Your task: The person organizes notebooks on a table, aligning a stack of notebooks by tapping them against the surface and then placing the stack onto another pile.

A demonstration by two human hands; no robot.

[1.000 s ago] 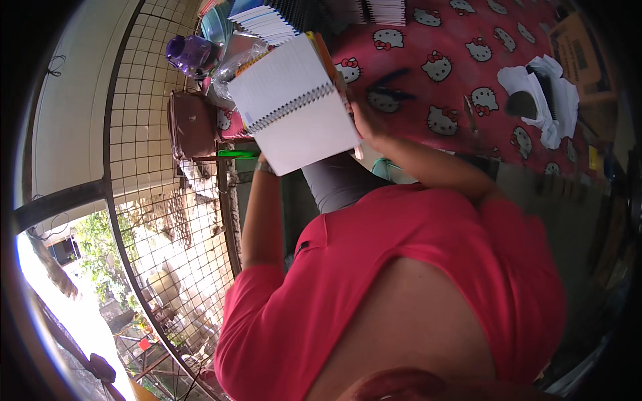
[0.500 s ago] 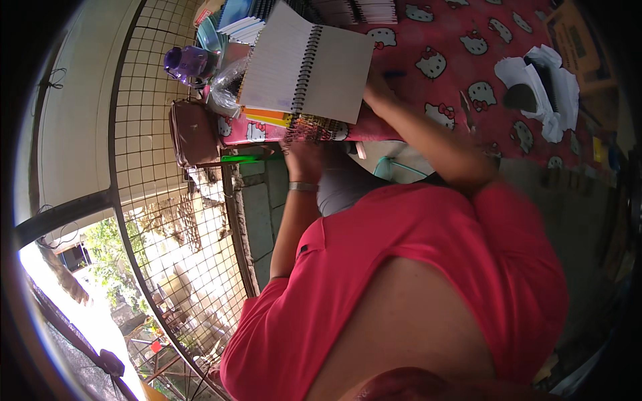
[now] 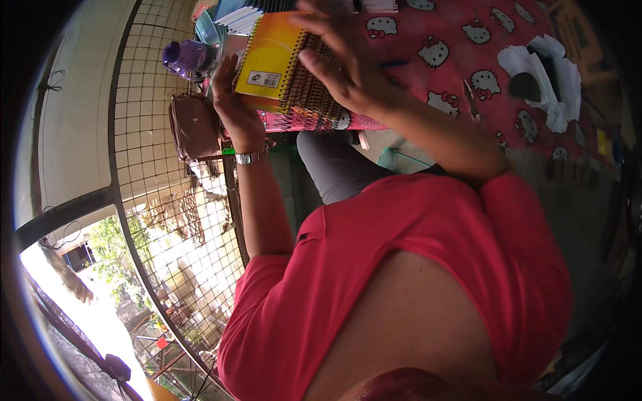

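Observation:
A yellow spiral notebook (image 3: 273, 50) lies closed on top of a stack of spiral notebooks (image 3: 314, 93) at the table's near edge. Dark wire coils show along the right side of the stack. My left hand (image 3: 235, 110) stands along the stack's left edge, its fingers stretched out and nothing in its grip. On the other side, my right hand (image 3: 344, 70) is raised by the coils with fingers apart and partly blurred. Whether the right fingertips touch the yellow cover, I cannot tell.
A purple bottle (image 3: 187, 59) and a brown case (image 3: 194, 127) are at the left, beside a wire mesh (image 3: 147, 100). More notebooks (image 3: 237, 20) stand behind. Crumpled white paper (image 3: 552, 87) lies right on the pink patterned tablecloth (image 3: 461, 63). A blue pen (image 3: 394, 64) lies nearby.
The notebook that was open to blank pages is now closed, showing a yellow cover. My left hand has come up from below the table edge to the stack's left side. My right hand moved leftward.

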